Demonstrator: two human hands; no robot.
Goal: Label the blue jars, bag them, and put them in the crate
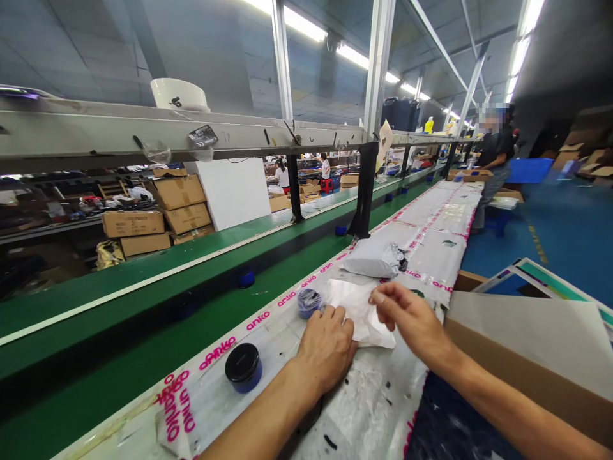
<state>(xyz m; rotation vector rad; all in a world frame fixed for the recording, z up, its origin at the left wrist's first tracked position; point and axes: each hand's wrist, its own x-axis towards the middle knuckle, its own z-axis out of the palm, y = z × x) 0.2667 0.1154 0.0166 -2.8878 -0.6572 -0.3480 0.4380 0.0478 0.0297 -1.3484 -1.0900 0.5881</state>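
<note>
My left hand (326,345) rests with bent fingers at the near left edge of a thin white bag (359,313) on the covered table. Whether it grips anything is hidden. Over the bag's right side, my right hand (402,313) has its thumb and fingertips together; anything between them is too small to make out. Just beyond my left fingers sits a blue round container wrapped in clear film (309,303). A blue container with a black lid (243,367) stands nearer, left of my left forearm. Behind the white bag lies a stuffed grey-white bag (371,257).
A green conveyor (143,364) runs along the left, carrying blue pieces (246,278). A dark post (364,191) rises by the table's far edge. At right is an open cardboard box (531,377) with sheets. A person (495,153) stands farther along the table.
</note>
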